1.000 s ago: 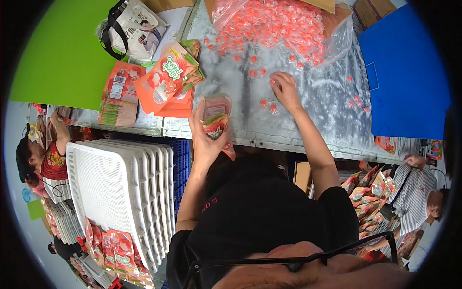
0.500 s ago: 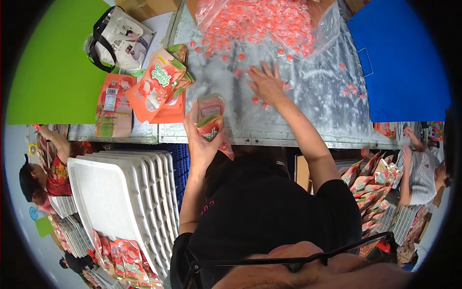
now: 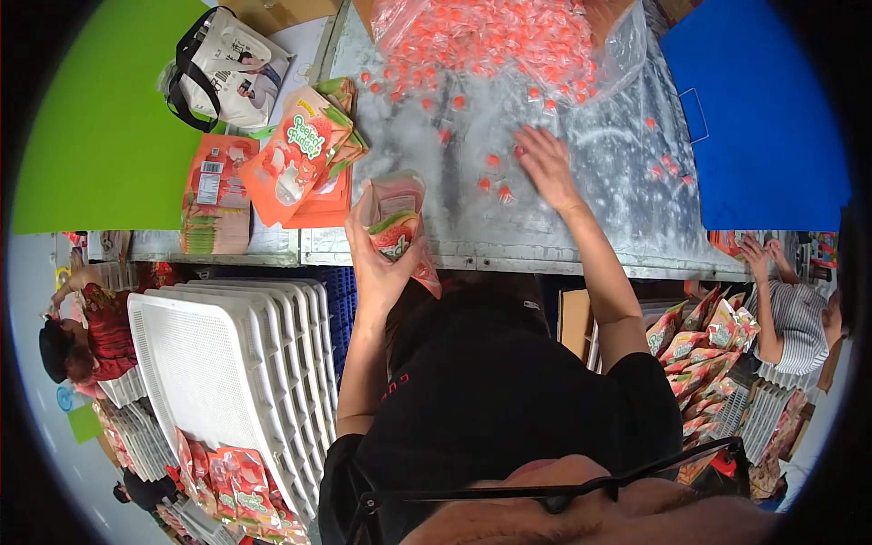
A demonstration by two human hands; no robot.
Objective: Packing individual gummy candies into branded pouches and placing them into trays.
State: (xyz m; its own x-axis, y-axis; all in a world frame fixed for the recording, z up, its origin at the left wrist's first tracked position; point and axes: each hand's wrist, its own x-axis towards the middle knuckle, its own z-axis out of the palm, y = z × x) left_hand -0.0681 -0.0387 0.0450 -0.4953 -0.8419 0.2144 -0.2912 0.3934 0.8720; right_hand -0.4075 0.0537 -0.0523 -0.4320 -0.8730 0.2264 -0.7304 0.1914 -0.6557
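Red pouch point(image 3: 397, 222) gripped by left hand point(image 3: 377, 263); right hand point(image 3: 548, 165) flat on candies point(image 3: 495, 177).

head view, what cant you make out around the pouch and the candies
- Inside of the pouch: head view, its mouth faces away, so its fill is hidden.
- Under the right hand: the palm covers any candies there.
- Left hand fingers: partly behind the pouch.
- Candy pile: top cut off by the picture edge; pieces too small to count.
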